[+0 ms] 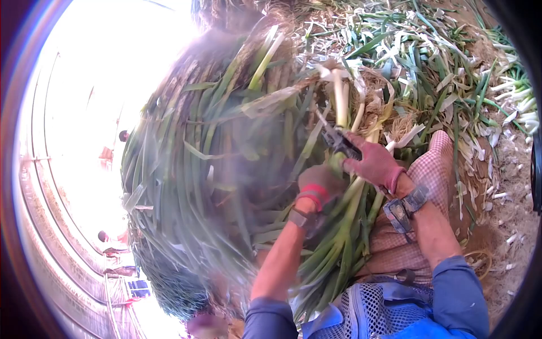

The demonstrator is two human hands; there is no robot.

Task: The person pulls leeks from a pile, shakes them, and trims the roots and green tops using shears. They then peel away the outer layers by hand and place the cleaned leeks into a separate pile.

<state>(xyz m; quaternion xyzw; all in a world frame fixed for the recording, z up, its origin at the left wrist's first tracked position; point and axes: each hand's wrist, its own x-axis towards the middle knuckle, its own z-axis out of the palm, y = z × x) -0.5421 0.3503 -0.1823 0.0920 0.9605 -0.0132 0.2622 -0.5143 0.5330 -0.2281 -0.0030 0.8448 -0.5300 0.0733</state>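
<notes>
My right hand (374, 163), in a dark reddish work glove, is closed around pruning shears (339, 139) with dark handles. Their blades point up and left, beside the pale stem of a large green onion (341, 99). Just left of it, my left hand (323, 183), in the same kind of glove with a red cuff, is closed on the green onion where white turns to green. Long green leaves (341, 243) trail from there down toward my lap. Blur partly hides the left fingers.
A tall heap of green onions (209, 147) rises on my left. Trimmed leaves and roots (406, 56) litter the ground ahead. White-stemmed onions (522, 101) lie at far right. My leg in checked cloth (435, 164) extends forward. Another person (116, 246) is in the bright background.
</notes>
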